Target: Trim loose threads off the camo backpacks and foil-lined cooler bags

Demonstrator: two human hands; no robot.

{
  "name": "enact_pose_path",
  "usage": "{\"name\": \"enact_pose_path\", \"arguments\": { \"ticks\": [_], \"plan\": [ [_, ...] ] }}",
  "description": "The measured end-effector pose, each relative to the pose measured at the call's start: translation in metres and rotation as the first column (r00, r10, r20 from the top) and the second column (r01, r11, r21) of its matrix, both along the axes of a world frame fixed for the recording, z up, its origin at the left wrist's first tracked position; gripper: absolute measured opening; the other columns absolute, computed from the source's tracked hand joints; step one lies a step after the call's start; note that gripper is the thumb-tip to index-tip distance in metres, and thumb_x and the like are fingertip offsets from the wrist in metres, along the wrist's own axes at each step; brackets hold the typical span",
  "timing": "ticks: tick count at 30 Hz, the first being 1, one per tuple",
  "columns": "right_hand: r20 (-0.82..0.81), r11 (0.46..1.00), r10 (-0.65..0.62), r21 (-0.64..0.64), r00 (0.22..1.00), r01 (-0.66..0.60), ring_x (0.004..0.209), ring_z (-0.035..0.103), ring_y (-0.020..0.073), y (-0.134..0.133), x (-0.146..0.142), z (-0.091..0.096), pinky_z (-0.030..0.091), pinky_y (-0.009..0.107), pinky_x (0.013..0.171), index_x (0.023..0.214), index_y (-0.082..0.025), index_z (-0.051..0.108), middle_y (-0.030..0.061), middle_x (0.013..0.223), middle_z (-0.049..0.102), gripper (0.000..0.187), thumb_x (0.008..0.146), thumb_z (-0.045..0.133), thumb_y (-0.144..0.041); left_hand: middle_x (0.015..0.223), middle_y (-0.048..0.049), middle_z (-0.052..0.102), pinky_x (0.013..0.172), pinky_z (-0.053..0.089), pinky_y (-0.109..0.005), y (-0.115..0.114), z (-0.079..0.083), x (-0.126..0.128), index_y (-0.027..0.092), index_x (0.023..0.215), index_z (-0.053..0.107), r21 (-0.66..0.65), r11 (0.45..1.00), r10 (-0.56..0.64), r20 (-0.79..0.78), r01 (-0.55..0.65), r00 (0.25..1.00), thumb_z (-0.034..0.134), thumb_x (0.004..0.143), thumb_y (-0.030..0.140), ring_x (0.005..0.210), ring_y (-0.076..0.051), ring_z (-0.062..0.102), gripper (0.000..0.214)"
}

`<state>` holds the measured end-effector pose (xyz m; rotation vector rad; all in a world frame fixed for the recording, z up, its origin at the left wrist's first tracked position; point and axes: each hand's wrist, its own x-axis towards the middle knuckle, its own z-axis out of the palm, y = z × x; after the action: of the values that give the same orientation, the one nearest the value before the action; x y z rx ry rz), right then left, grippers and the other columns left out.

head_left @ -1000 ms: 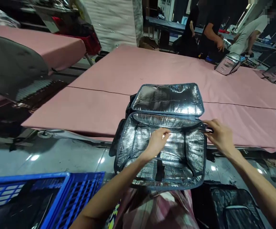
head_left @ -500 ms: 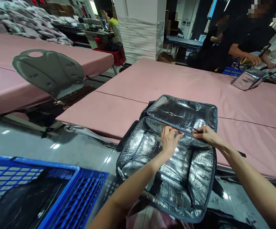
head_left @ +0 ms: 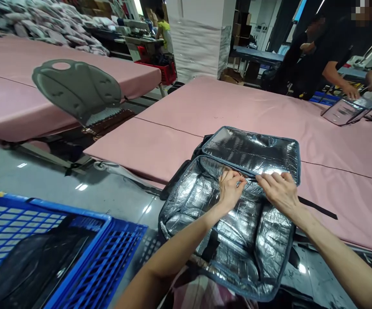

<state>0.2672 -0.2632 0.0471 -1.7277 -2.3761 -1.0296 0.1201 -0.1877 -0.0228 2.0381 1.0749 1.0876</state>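
A: Foil-lined cooler bag point(head_left: 237, 223): open, lying at near edge of pink table point(head_left: 186, 116), lid point(head_left: 253, 152) folded back flat onto tabletop.

B: Left hand point(head_left: 231, 191): resting on bag's far inner wall, fingers curled, pinching silver lining at rim. Right hand point(head_left: 279, 191): just beside, palm down, fingers slightly spread, pressing flat on same wall.

A: Black strap point(head_left: 317, 207): trailing rightward across table.

B: Blue crate point(head_left: 60, 253): lower left, well apart. Grey chair back point(head_left: 76, 88): beyond. Second foil bag point(head_left: 346, 110): far right, under another person's hand point(head_left: 353, 92).
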Motion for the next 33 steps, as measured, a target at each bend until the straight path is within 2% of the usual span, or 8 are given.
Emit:
{"name": "enact_pose_path", "arguments": {
  "ticks": [4, 8, 11, 13, 16, 19, 23, 33],
  "plan": [
    [0.136, 0.996, 0.077, 0.023, 0.988, -0.081, 0.069, 0.044, 0.0151, 0.008, -0.002, -0.002, 0.025, 0.031, 0.064, 0.097, -0.018, 0.059, 0.0028, 0.080, 0.063, 0.023, 0.087, 0.042, -0.007, 0.083, -0.0005, 0.059, 0.080, 0.035, -0.032, 0.002, 0.003, 0.001, 0.020, 0.071, 0.066, -0.045, 0.999, -0.028, -0.026, 0.027, 0.999, 0.065, 0.075, 0.018, 0.091, -0.017, 0.049, 0.005],
    [0.128, 0.999, 0.019, 0.036, 0.992, -0.024, 0.069, 0.044, 0.0153, 0.006, 0.004, 0.000, 0.026, 0.032, 0.067, 0.092, -0.020, 0.060, 0.0018, 0.075, 0.062, 0.023, 0.088, 0.040, -0.010, 0.083, -0.0006, 0.059, 0.081, 0.033, -0.035, 0.004, 0.006, -0.009, 0.022, 0.071, 0.068, -0.040, 0.992, -0.127, -0.121, 0.123, 0.985, 0.064, 0.077, 0.024, 0.091, -0.018, 0.050, 0.008],
    [0.055, 1.000, -0.004, 0.010, 0.998, 0.004, 0.074, 0.047, 0.0159, 0.000, 0.011, 0.002, 0.027, 0.032, 0.069, 0.098, -0.022, 0.060, 0.0020, 0.081, 0.065, 0.026, 0.088, 0.040, -0.010, 0.094, -0.0023, 0.061, 0.079, 0.032, -0.035, 0.007, 0.013, -0.018, 0.025, 0.087, 0.068, 0.096, 0.965, -0.222, -0.209, 0.245, 0.953, 0.063, 0.079, 0.034, 0.090, -0.019, 0.049, 0.014],
    [0.002, 1.000, 0.004, -0.009, 1.000, -0.004, 0.076, 0.048, 0.0165, -0.004, 0.015, 0.003, 0.027, 0.033, 0.069, 0.103, -0.023, 0.060, 0.0028, 0.087, 0.066, 0.028, 0.087, 0.041, -0.009, 0.105, -0.0047, 0.059, 0.080, 0.030, -0.036, 0.014, 0.023, -0.018, 0.026, 0.101, 0.065, 0.227, 0.942, -0.189, -0.247, 0.247, 0.950, 0.062, 0.080, 0.033, 0.095, -0.020, 0.046, 0.022],
    [-0.016, 1.000, 0.002, -0.022, 1.000, -0.002, 0.075, 0.048, 0.0168, -0.005, 0.021, 0.002, 0.027, 0.033, 0.068, 0.105, -0.022, 0.060, 0.0037, 0.088, 0.066, 0.030, 0.087, 0.041, -0.008, 0.099, -0.0049, 0.063, 0.083, 0.026, -0.038, 0.031, 0.036, -0.010, 0.026, 0.094, 0.067, 0.312, 0.905, -0.185, -0.321, 0.288, 0.929, 0.055, 0.085, 0.029, 0.097, -0.022, 0.043, 0.015],
    [0.013, 1.000, 0.013, -0.020, 1.000, -0.012, 0.073, 0.048, 0.0163, -0.004, 0.024, 0.002, 0.027, 0.033, 0.067, 0.103, -0.022, 0.061, 0.0033, 0.087, 0.066, 0.030, 0.087, 0.041, -0.007, 0.082, -0.0035, 0.064, 0.082, 0.024, -0.038, 0.050, 0.045, -0.001, 0.024, 0.079, 0.069, 0.256, 0.877, -0.292, -0.389, 0.407, 0.874, 0.051, 0.087, 0.031, 0.092, -0.021, 0.043, 0.021],
    [0.104, 0.998, 0.047, 0.032, 0.993, -0.050, 0.072, 0.047, 0.0155, -0.002, 0.027, -0.001, 0.027, 0.032, 0.068, 0.102, -0.021, 0.060, 0.0025, 0.087, 0.066, 0.027, 0.086, 0.043, -0.007, 0.083, -0.0021, 0.064, 0.080, 0.026, -0.034, 0.063, 0.051, 0.004, 0.025, 0.077, 0.069, 0.149, 0.851, -0.400, -0.437, 0.503, 0.805, 0.049, 0.086, 0.027, 0.087, -0.019, 0.045, 0.023],
    [0.050, 0.997, 0.047, -0.066, 0.998, -0.043, 0.074, 0.050, 0.0145, -0.002, 0.034, -0.002, 0.026, 0.032, 0.064, 0.102, -0.024, 0.060, 0.0011, 0.091, 0.067, 0.027, 0.088, 0.042, -0.011, 0.069, -0.0050, 0.064, 0.077, 0.033, -0.032, 0.081, 0.064, 0.029, 0.017, 0.064, 0.064, -0.235, 0.830, -0.539, -0.571, 0.506, 0.619, 0.046, 0.077, 0.023, 0.077, -0.021, 0.056, 0.023]
  ]
}}
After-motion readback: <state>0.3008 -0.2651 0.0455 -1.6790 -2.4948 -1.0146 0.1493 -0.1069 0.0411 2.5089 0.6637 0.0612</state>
